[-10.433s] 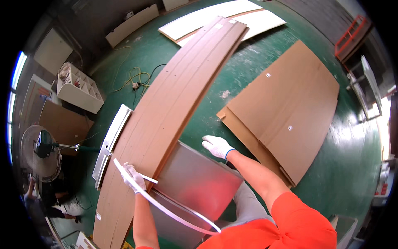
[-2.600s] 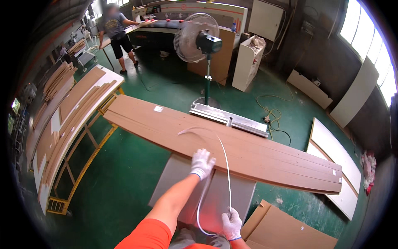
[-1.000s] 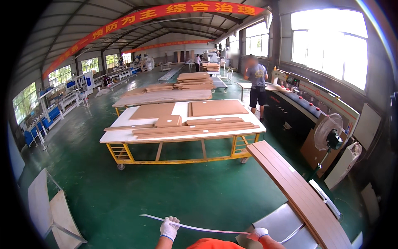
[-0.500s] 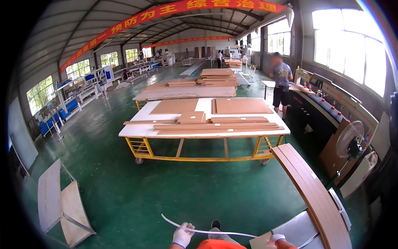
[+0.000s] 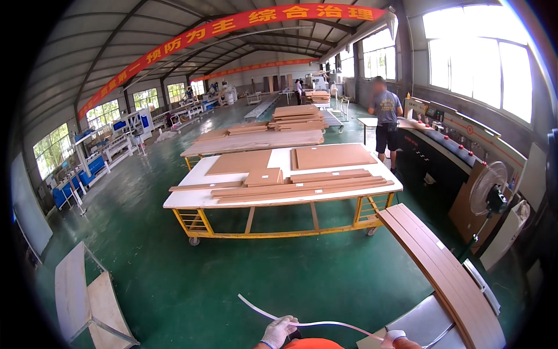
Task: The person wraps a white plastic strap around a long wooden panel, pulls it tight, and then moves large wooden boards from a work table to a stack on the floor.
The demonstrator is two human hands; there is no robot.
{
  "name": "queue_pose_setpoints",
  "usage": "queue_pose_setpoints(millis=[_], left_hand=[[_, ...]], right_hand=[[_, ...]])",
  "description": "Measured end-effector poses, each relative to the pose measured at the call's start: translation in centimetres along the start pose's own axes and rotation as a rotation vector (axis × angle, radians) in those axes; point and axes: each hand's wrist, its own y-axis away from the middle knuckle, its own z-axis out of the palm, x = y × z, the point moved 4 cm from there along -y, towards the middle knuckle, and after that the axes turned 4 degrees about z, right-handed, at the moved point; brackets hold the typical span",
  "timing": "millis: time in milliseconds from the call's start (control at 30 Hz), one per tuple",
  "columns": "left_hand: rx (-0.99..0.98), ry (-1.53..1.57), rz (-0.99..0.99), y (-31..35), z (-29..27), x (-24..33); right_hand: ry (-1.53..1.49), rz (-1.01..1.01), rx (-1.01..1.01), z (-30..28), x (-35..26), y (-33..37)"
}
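A thin, narrow white strip [image 5: 337,323] stretches between my hands near the lower edge, bowed slightly upward in the middle. My left hand [image 5: 279,331], in a pale work glove, is closed round it, and the strip's free end curves up and away to the left. At the strip's right part my right hand [image 5: 393,338], also gloved, is closed on it; its fingers are partly hidden. Close beside the right hand lies a stack of long brown boards [image 5: 444,267], resting over a grey metal surface [image 5: 419,319].
Ahead stands a yellow-framed wheeled table [image 5: 279,235] bearing brown panels [image 5: 333,157]. A standing fan [image 5: 489,195] and a long dark machine [image 5: 433,154] are at the right, with a person [image 5: 385,116] beside it. A pale angled stand [image 5: 93,299] sits at the lower left.
My left hand has moved right, closer to my right hand, and the strip between them bows more. The whole view has shifted slightly. The person by the machine stays in place.
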Motion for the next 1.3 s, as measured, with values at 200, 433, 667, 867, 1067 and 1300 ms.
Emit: queue_pose_setpoints(millis=[200,433,667,867,1067,1300], left_hand=[[0.130,-0.225,-0.011,-0.9,-1.6,1.0],[0.240,-0.352,0.241,-1.8,-3.4,8.6],[0.331,-0.115,0.368,1.8,-6.6,11.6],[-0.059,0.174,0.132,-3.1,-2.7,1.8],[-0.002,-0.005,-0.054,-3.4,-1.0,-2.3],[0.125,-0.212,0.078,-2.2,-3.6,5.5]], right_hand=[[-0.026,-0.024,-0.022,1.1,-0.4,-1.8],[0.025,-0.037,-0.020,8.5,9.4,-10.6],[0.030,-0.036,-0.085,8.4,5.2,-9.5],[-0.178,0.102,0.069,5.8,6.7,-7.5],[-0.271,0.029,0.081,5.1,7.5,-6.4],[-0.183,-0.001,0.024,6.0,6.1,-5.5]])
